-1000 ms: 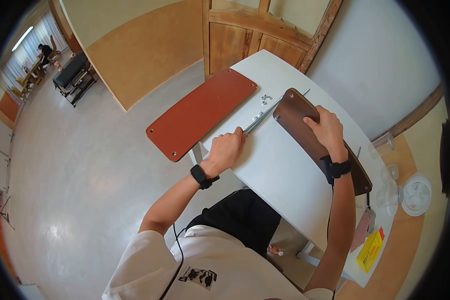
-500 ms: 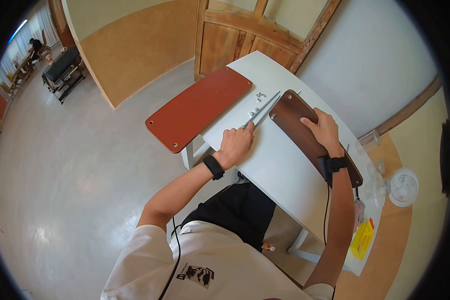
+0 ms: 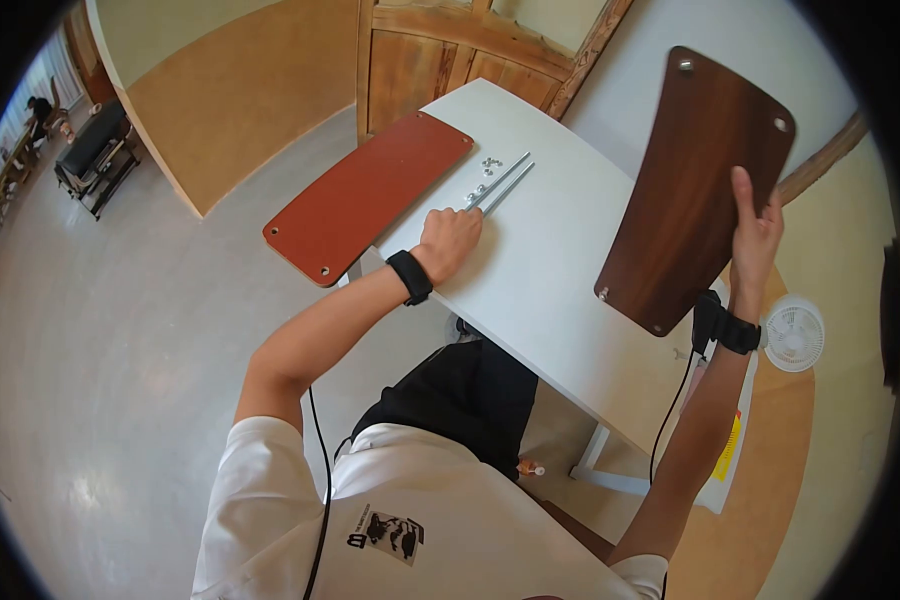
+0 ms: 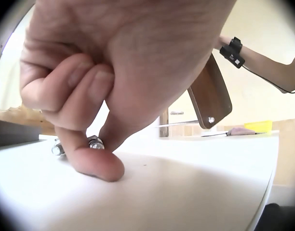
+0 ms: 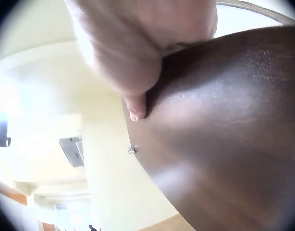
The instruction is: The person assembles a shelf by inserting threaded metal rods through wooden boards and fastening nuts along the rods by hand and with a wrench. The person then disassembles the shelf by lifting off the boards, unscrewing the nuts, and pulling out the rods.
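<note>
My left hand [image 3: 448, 242] pinches metal rods [image 3: 505, 185] low over the white table [image 3: 550, 285]. In the left wrist view, thumb and forefinger close around one rod end [image 4: 96, 143], with another rod end [image 4: 57, 148] beside it. My right hand [image 3: 758, 238] grips the long edge of a dark brown board [image 3: 690, 190], held up and tilted above the table's right side. In the right wrist view the board's face [image 5: 224, 130] fills much of the picture; some fingers are hidden. A red-brown board [image 3: 370, 195] lies at the table's left edge, near several small metal pieces [image 3: 491, 164].
A white fan [image 3: 794, 333] stands at the right, with a yellow basket [image 3: 728, 450] partly behind my right forearm. Beyond the table are a wooden door [image 3: 410, 75] and a wall. A black bench [image 3: 95, 140] and a person [image 3: 40, 112] are far left.
My right hand has lifted the dark board off the table, up and to the right, turning it more upright. My left hand stays at the rods, which lie farther from the board.
</note>
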`<state>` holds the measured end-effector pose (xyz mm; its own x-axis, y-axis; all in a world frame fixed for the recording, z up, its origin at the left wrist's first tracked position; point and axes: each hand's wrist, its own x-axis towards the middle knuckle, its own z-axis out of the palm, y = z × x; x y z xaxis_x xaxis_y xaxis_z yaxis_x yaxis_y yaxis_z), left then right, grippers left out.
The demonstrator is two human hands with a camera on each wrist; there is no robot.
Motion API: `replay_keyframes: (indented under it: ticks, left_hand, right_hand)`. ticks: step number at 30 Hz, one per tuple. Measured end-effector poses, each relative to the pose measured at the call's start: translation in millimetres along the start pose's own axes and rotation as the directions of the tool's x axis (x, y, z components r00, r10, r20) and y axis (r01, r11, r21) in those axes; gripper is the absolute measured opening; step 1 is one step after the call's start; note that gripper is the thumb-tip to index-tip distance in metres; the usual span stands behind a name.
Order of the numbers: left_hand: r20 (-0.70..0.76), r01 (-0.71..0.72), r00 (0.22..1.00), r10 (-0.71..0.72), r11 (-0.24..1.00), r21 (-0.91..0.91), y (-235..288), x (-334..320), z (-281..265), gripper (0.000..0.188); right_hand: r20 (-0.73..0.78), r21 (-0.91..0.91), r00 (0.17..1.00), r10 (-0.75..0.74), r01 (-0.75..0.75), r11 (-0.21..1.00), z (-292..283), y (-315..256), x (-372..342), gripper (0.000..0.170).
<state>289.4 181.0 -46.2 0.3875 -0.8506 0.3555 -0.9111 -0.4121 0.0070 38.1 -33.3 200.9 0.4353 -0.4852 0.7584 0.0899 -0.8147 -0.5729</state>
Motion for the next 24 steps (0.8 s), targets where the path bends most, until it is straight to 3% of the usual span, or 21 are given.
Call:
replay_keyframes:
  ticks: [1,4,6,13,15,16,18,19,21,22,24]
  left_hand:
    - [0.002,0.006,1.000,-0.006,1.000,0.000,0.7,-1.5,-4.1,0.002]
    - [0.037,-0.007,0.999,0.007,1.000,0.013,0.2,-0.6,-4.5,0.004]
    - [-0.011,-0.051,0.999,0.052,0.997,0.062,-4.1,1.8,4.1,0.020]
    - [0.034,-0.112,0.993,0.109,0.987,0.118,-7.0,3.9,-1.8,0.024]
    - [0.019,-0.019,1.000,0.021,0.996,-0.090,-3.3,1.3,-34.4,0.033]
    - [0.017,-0.033,0.999,0.034,0.995,-0.092,2.9,0.7,-53.2,0.033]
    - [-0.050,-0.061,0.998,0.042,0.860,-0.506,16.8,-2.9,-86.2,0.042]
    - [-0.054,-0.075,0.997,0.055,0.859,-0.507,26.9,-3.2,-90.5,0.042]
    - [-0.471,-0.457,0.878,0.080,0.432,-0.778,55.3,0.8,-99.9,0.044]
    - [-0.477,-0.466,0.875,0.090,0.430,-0.774,70.9,3.8,-107.2,0.044]
    - [-0.670,-0.595,0.743,-0.013,0.445,-0.669,97.8,10.5,-126.2,0.040]
  right_hand:
    - [-0.113,0.023,0.994,0.000,0.002,1.000,-0.9,-3.3,-1.1,0.044]
    - [-0.208,0.180,0.977,0.051,-0.013,0.984,-4.4,-3.3,-6.8,0.043]
    - [-0.204,0.201,0.976,0.079,-0.037,0.979,-6.6,-4.5,-10.7,0.043]
    - [-0.240,0.387,0.945,0.223,-0.118,0.915,-12.8,-12.7,-16.9,0.047]
    - [-0.242,0.409,0.941,0.235,-0.120,0.905,-12.3,-19.8,-19.4,0.047]
    - [-0.250,0.452,0.937,0.245,-0.111,0.885,-10.9,-23.6,-21.9,0.047]
    - [-0.269,0.487,0.929,0.256,-0.098,0.868,-13.0,-23.7,-24.0,0.048]
    - [-0.293,0.499,0.922,0.253,-0.079,0.863,-14.7,-20.9,-23.7,0.049]
    - [-0.329,0.506,0.912,0.246,-0.050,0.861,-16.4,-17.7,-23.4,0.051]
    - [-0.365,0.494,0.896,0.253,-0.044,0.869,-14.8,-16.9,-24.0,0.054]
    - [-0.404,0.484,0.877,0.260,-0.036,0.874,-8.9,-21.7,-27.0,0.057]
